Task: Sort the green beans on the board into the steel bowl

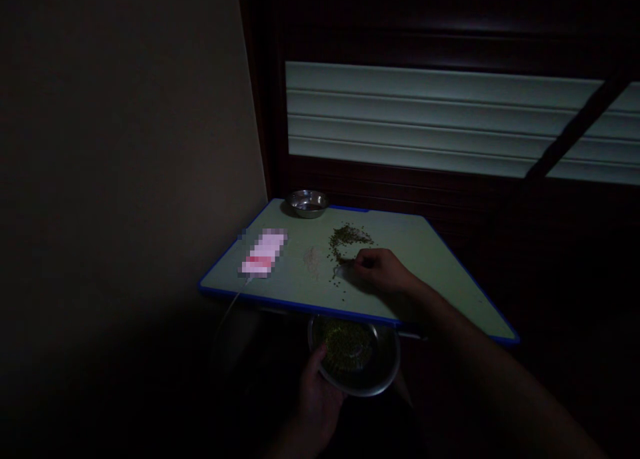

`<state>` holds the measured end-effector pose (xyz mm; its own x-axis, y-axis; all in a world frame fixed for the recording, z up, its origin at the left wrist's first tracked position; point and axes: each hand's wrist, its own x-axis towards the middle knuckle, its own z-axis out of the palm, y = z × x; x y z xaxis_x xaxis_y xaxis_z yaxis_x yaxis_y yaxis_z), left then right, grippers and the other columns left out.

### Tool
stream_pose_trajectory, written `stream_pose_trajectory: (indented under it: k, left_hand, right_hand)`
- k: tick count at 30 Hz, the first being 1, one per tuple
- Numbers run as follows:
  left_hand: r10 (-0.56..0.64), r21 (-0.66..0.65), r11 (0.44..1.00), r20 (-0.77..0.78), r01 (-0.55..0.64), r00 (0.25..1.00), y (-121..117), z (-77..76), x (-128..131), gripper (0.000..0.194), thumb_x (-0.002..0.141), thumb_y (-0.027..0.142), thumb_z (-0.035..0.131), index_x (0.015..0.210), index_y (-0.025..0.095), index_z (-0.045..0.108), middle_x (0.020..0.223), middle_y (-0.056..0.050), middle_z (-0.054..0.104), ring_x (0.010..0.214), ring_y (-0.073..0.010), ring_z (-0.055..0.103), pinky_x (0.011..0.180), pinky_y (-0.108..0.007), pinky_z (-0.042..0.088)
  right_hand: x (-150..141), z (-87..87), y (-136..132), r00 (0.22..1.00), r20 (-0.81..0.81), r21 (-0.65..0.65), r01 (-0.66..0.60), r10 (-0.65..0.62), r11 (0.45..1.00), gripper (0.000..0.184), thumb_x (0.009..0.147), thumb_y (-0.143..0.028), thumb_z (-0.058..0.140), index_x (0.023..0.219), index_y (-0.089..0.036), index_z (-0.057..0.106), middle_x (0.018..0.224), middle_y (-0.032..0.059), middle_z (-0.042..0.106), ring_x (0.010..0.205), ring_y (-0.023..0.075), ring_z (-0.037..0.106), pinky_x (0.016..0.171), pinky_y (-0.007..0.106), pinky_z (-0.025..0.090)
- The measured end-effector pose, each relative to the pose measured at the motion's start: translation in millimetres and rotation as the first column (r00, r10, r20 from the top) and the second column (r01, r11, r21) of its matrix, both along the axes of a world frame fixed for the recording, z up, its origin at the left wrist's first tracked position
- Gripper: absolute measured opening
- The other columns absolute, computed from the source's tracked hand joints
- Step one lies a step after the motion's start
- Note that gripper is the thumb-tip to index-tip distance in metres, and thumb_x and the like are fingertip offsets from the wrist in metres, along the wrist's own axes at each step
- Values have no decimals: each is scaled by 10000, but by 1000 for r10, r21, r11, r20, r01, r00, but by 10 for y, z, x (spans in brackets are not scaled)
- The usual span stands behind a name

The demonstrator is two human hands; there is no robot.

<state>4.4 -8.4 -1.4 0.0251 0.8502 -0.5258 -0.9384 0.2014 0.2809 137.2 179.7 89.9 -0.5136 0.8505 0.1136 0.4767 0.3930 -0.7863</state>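
Observation:
My left hand (316, 398) grips the rim of a steel bowl (387, 372) full of small green grains, held just below the near edge of the table (440, 259). My right hand (383, 270) rests on the tabletop with its fingers curled together, touching the edge of a loose scatter of green grains (349, 238). A small pale heap (313, 260) lies to the left of those grains.
An empty-looking steel bowl (307, 203) stands at the table's far left corner. A lit phone (264, 252) with a cable lies at the left side. A wall is at the left, a dark shuttered window behind. The room is very dim.

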Motion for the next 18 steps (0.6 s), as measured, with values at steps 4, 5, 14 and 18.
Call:
stream_pose_trajectory:
  k: [4, 5, 14, 18]
  left_hand:
    - [-15, -9, 1000, 8, 15, 1000, -8, 7, 0, 332, 872, 309, 571, 1173, 211, 673, 1000, -60, 784, 1030, -268, 695, 985, -475, 484]
    - [-13, -10, 1000, 11, 13, 1000, -11, 11, 0, 338, 872, 308, 572, 1180, 210, 671, 999, -60, 784, 1036, -267, 692, 986, -472, 484]
    - [-21, -12, 1000, 15, 21, 1000, -16, -13, -10, 373, 864, 303, 589, 1211, 187, 662, 1040, -92, 772, 1095, -282, 664, 977, -463, 484]
    - [-9, -10, 1000, 15, 10, 1000, -19, 4, -14, 376, 861, 307, 591, 1211, 189, 662, 1042, -83, 772, 1057, -274, 680, 972, -452, 488]
  right_hand:
    - [-13, -14, 21, 1000, -3, 22, -6, 6, 1000, 113, 710, -279, 604, 679, -172, 588, 643, 3, 566, 608, 124, 478, 572, 250, 371]
    - [-19, -15, 30, 1000, 3, 30, -9, 9, 1000, 107, 715, -273, 600, 679, -173, 588, 643, 2, 567, 606, 123, 479, 573, 250, 372]
    - [-105, 66, 152, 992, 28, 6, -124, 123, 992, 177, 729, -338, 630, 699, -167, 597, 654, -1, 585, 603, 117, 491, 588, 248, 396]
    - [-149, 123, 233, 977, 42, -65, -206, 209, 976, 198, 722, -350, 641, 735, -152, 639, 686, 3, 621, 632, 118, 517, 624, 248, 424]
